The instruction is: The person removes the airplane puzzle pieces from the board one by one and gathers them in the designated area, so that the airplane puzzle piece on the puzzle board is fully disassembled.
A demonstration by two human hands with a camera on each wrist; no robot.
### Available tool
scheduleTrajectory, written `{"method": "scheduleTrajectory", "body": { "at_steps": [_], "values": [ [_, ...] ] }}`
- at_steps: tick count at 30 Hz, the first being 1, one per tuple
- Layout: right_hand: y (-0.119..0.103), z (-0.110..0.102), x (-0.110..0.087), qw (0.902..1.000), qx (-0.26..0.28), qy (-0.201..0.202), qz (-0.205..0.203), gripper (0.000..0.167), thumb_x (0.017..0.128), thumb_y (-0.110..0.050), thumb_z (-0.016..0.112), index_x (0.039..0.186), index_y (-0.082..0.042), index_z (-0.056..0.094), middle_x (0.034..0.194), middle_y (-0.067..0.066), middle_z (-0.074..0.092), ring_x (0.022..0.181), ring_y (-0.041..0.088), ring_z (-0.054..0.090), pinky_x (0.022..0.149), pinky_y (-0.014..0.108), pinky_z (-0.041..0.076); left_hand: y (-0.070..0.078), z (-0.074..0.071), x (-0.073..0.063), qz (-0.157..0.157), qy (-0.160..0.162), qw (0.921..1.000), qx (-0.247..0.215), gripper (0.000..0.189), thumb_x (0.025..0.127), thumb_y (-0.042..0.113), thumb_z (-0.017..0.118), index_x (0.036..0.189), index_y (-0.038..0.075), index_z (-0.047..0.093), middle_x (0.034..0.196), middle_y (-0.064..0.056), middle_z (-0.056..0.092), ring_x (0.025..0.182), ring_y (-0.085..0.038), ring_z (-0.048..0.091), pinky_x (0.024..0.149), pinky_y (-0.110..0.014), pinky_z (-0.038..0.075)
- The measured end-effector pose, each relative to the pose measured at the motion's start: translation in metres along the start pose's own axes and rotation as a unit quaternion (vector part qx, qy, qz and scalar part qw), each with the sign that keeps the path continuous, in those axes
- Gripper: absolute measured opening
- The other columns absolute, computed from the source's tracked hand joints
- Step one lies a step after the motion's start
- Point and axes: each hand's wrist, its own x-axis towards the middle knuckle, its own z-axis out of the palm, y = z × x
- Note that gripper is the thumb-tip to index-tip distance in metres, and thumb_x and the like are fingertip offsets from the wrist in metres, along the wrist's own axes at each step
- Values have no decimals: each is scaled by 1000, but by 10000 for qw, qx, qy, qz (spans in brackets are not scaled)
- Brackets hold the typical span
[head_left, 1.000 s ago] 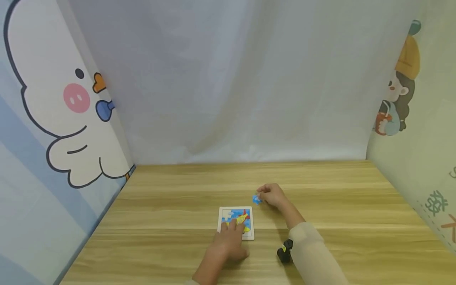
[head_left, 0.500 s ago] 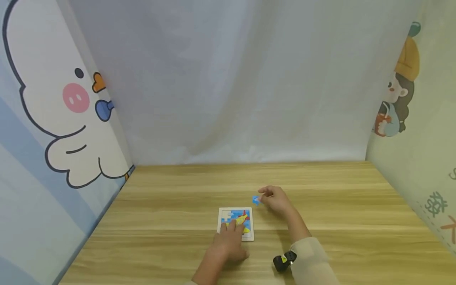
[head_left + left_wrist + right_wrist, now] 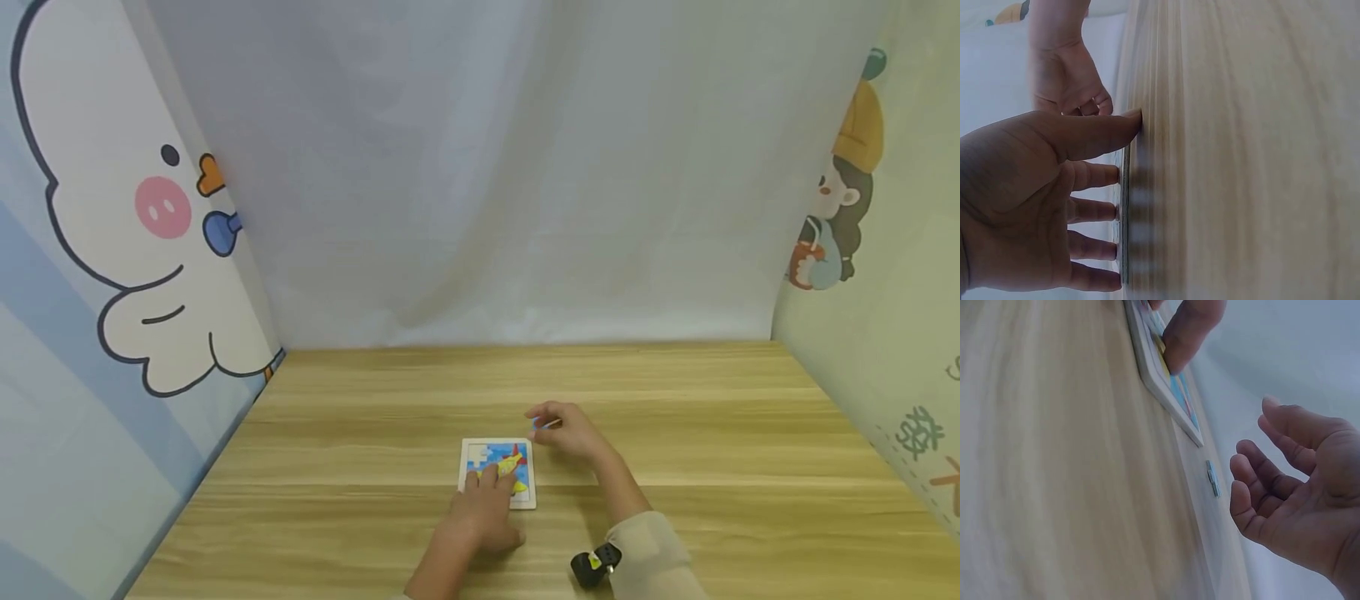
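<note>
Left fingers (image 3: 1092, 211) straight, right fingers (image 3: 1243, 505) loosely curved

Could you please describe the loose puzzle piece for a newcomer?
On the wooden table, find the framed puzzle under the left hand. Beyond its far right corner, by the right hand, lies the blue piece, the only one seen outside the frame.

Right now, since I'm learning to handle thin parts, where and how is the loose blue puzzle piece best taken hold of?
Probably pinch the loose blue puzzle piece by two opposite edges, from above and the right: it is thin and lies flat on the table, apart from the puzzle frame, so its edges offer the grip, and the right hand hovers on that side.
</note>
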Motion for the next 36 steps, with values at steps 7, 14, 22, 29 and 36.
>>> {"method": "scheduleTrajectory", "body": {
  "at_steps": [7,14,22,29,36],
  "values": [
    [-2,12,4,9987,-112,-316,-395,32,86,-10,65,112,7,60,102,20,60,88,28,59,74,37,50,-1,2,-2,-27,-39,10000,27,78,72,34,77,137,8,44,137,-18,37,123,-47,31,90,-62,35],
    [-5,26,9,9974,-1,-668,-262,30,86,-7,65,113,6,60,98,10,61,88,23,58,72,34,49,1,1,-3,-99,-214,9997,45,79,74,37,75,140,9,40,142,-21,32,126,-51,26,92,-63,32],
    [-8,35,13,9970,-127,-747,142,27,84,-4,65,110,3,61,96,9,60,89,23,55,74,35,49,4,-1,-4,-117,-273,9994,195,81,75,39,74,141,9,38,143,-21,31,127,-50,26,92,-62,33],
    [-8,41,18,9942,-569,-875,274,21,79,1,68,101,0,64,91,6,59,77,18,56,64,30,50,4,0,-3,-147,-226,9995,183,80,74,38,74,140,9,40,142,-20,32,126,-50,27,92,-62,32],
    [-12,40,20,9924,-701,-907,448,19,75,5,70,93,0,65,85,4,59,71,16,55,61,28,50,4,2,-2,-77,-219,9996,182,79,74,38,74,139,9,41,141,-20,33,126,-50,27,91,-63,33]
  ]
}}
